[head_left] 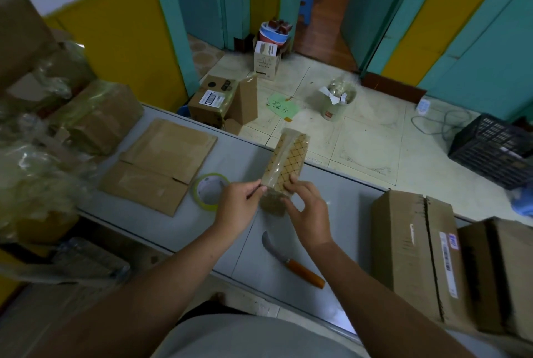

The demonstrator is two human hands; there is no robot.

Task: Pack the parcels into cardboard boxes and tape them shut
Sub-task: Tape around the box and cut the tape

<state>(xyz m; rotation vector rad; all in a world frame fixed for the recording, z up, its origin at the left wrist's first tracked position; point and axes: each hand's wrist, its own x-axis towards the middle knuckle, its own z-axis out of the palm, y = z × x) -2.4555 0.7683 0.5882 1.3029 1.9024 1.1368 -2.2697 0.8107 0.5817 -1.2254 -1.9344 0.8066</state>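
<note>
A long tan parcel (288, 161) with a diamond pattern, wrapped in clear plastic, is held above the grey table (331, 190). My left hand (239, 207) pinches its near left edge. My right hand (310, 207) grips its near right side with curled fingers. A flattened cardboard box (161, 161) lies on the table to the left. A roll of yellow-green tape (210, 191) sits just left of my left hand.
A knife with an orange handle (291, 259) lies near the table's front edge. Closed cardboard boxes (418, 256) stand at the right. Plastic-wrapped parcels (95, 115) pile up at the left. Beyond the table, boxes, a bin (337, 103) and a black crate (496, 150) sit on the floor.
</note>
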